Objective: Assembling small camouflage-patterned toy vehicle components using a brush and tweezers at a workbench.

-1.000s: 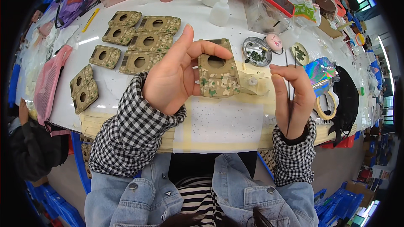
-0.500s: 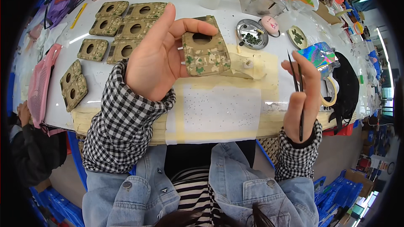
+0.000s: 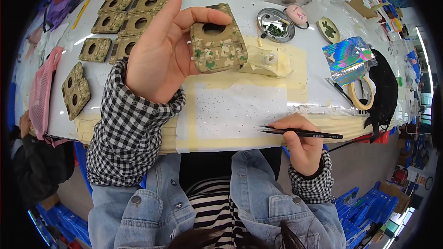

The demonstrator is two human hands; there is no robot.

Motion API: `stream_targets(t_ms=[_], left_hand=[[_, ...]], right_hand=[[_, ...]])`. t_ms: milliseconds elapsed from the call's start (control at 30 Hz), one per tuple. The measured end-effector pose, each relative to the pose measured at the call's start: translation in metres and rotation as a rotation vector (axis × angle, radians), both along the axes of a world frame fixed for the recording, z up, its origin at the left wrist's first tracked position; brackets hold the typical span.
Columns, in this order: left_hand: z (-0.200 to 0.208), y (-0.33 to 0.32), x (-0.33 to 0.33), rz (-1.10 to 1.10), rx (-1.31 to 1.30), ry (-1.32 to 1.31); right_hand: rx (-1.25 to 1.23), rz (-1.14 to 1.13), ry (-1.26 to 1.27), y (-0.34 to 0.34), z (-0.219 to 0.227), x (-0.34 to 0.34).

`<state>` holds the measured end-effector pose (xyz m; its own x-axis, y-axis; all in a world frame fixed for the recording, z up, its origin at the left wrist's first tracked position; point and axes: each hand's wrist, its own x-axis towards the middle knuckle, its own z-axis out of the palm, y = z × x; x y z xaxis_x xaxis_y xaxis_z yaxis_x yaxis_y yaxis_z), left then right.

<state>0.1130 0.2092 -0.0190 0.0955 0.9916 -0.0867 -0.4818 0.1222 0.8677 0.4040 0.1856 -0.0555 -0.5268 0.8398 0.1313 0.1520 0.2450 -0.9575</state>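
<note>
My left hand (image 3: 164, 50) holds up a square camouflage-patterned plate with a round hole (image 3: 217, 39) above the table, thumb on its top edge and fingers behind it. My right hand (image 3: 300, 140) rests at the table's near edge, gripping black tweezers (image 3: 302, 132) that lie level with their tips pointing left. Between the hands lies a white sheet speckled with tiny dark dots (image 3: 237, 110), taped down with beige masking tape.
Several more camouflage plates (image 3: 117, 20) lie at the far left of the white table (image 3: 258, 0). A round metal dish of green bits (image 3: 275, 18), a holographic foil bag (image 3: 348, 57), a tape roll (image 3: 362, 93) and a pink basket (image 3: 39, 85) surround the work area.
My right hand has dropped from beside the plate down to the table's near edge, turning the tweezers from upright to level. My left hand still holds the plate raised.
</note>
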Motion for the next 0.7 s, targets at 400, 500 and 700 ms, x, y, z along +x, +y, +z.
stream_targets(t_ms=[400,500,700], left_hand=[[-0.0002,-0.0005,-0.0003,-0.001,-0.003,0.004],[-0.0007,-0.0003,-0.0002,-0.008,0.004,0.005],[0.0,-0.0004,-0.0002,-0.006,-0.003,-0.005]], right_hand=[[-0.038,-0.061,-0.074,-0.005,0.0006,-0.0069],[-0.031,-0.075,-0.079,-0.0061,0.0,-0.0076],[-0.011,-0.07,-0.101,-0.0047,0.0008,-0.0083]])
